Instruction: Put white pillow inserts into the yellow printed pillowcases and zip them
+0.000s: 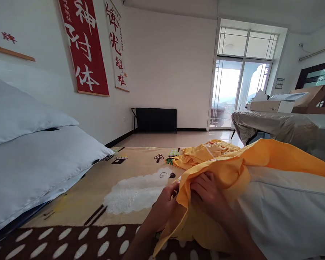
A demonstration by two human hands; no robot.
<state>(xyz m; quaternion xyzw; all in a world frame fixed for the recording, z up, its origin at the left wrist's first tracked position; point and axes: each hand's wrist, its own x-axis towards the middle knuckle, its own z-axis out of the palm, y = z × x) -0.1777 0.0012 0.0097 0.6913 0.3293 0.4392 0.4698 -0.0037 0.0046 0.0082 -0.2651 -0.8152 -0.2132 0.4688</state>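
Yellow-orange woven fabric, a large loose cover (224,168), lies directly at both hands in the head view, its folded edge passing between them. Its long axis seems to run from just below the left hand, up past the fingers, then away to the right in a broad raised fold. On the right side, just beyond the right forearm, a plump white cloth pillow (287,213) sits with that fold along its upper edge; how far the fabric reaches underneath it cannot be told.

Both hands are about equally near the edge. The left hand (168,196) comes at it from the outer side, thumb and fingers appearing to pinch it, though the fingertips are partly hidden. The right hand (206,187) is on the inner side, knuckles up, bent fingers apparently clamped on the material under the fold. The two stand close together, separated by the hanging edge, with forearms converging from below.

Ahead of the right hand is a crumpled yellow cloth bundle (206,151); whether it joins the cover is unclear. Beneath and left of the hands spreads a beige-and-brown patterned blanket (97,191), and farther left lie stacked white pillows (43,162).
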